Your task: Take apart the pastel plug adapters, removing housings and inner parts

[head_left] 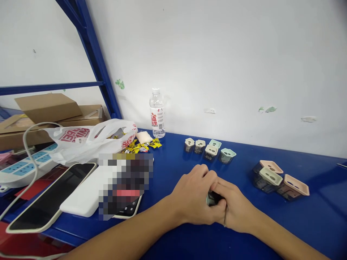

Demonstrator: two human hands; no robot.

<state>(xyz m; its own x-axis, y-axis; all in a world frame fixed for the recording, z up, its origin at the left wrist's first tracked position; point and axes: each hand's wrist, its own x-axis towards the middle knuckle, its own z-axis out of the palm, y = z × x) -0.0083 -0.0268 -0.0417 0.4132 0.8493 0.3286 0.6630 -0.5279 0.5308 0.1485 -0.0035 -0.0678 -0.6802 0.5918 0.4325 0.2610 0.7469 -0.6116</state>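
Observation:
My left hand (193,198) and my right hand (235,206) meet over the blue table, fingers wrapped round one small object. Between them shows a dark, see-through pencil sharpener (213,198) with a hint of mint green; my fingers hide most of it. Just beyond my hands stand several two-hole sharpeners, among them a cream one (211,152) and a mint one (227,155). To the right are three more: a pink one (296,187), a pale green one (269,178) and a second pink one (271,166) behind it.
A water bottle (157,117) stands by the wall. Leftward lie yellow wrappers (135,147), a white plastic bag (89,141), a power strip (29,164), a phone (54,196) and a white slab (89,191). Cardboard boxes (48,108) sit behind, beside a blue metal frame (94,47).

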